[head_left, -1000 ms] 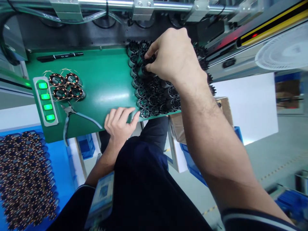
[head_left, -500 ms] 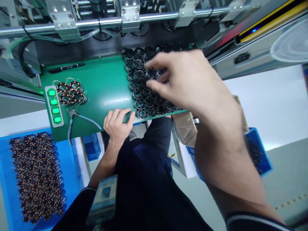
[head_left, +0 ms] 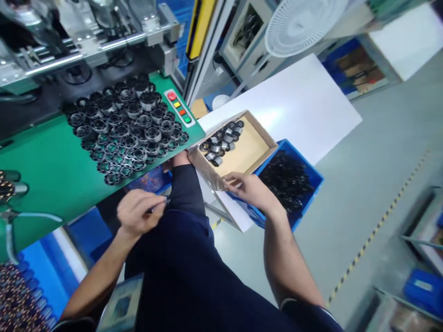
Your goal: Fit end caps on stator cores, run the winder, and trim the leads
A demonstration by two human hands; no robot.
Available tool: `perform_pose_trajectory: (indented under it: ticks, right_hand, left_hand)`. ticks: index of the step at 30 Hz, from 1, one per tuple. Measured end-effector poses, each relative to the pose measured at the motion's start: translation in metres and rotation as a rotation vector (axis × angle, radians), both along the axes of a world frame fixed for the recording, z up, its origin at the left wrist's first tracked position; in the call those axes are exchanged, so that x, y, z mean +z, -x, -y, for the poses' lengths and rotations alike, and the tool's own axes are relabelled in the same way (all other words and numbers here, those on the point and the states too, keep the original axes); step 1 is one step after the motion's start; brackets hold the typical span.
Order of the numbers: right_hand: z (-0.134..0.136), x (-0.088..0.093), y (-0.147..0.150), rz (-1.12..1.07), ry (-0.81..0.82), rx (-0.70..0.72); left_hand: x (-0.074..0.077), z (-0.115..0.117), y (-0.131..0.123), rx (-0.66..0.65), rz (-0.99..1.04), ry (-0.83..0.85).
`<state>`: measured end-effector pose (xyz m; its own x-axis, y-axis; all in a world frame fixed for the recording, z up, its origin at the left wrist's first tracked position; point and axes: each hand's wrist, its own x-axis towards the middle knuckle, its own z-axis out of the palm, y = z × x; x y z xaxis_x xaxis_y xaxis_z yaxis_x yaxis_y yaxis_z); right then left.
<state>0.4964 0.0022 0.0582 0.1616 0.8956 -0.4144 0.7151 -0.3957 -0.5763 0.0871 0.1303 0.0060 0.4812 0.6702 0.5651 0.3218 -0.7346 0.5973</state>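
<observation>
So what changed: both hands have come off the green bench, and the view has swung right to a cardboard box.

Left hand: fingers pinched shut on a thin dark stick, maybe a marker, too blurry to say.

Right hand: fingers curled at the box's near rim, partly open; can't tell if it's really gripping.

Box spot: just past the bench corner, overlapping a blue crate; can't tell what it stands on.

Rough counts: around fifteen metal ring parts in the box, fifty-odd black ring parts on the bench, and a heap of black parts in the crate, too many to count.
</observation>
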Motion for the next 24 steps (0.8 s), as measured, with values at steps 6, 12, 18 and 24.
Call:
perform_pose_trajectory:
  ticks: [6, 12, 18, 24]
  right_hand:
    - [-0.070, -0.029, -0.012, 0.094, -0.349, -0.090]
    - [-0.168, -0.055, 0.020, 0.096, -0.441, 0.078]
    - [-0.198, -0.055, 0.038, 0.126, -0.451, 0.052]
    - [-0.173, -0.037, -0.023, 0.077, -0.452, -0.022]
  left_hand:
    - [-0.013, 0.008, -0.169, -0.244, -0.342, 0.242]
    - [-0.036, 0.013, -0.210, -0.309, -0.578, 0.350]
    - [-0.042, 0.024, -0.188, -0.203, -0.662, 0.405]
    - [-0.037, 0.001, -0.211, -0.200, -0.577, 0.426]
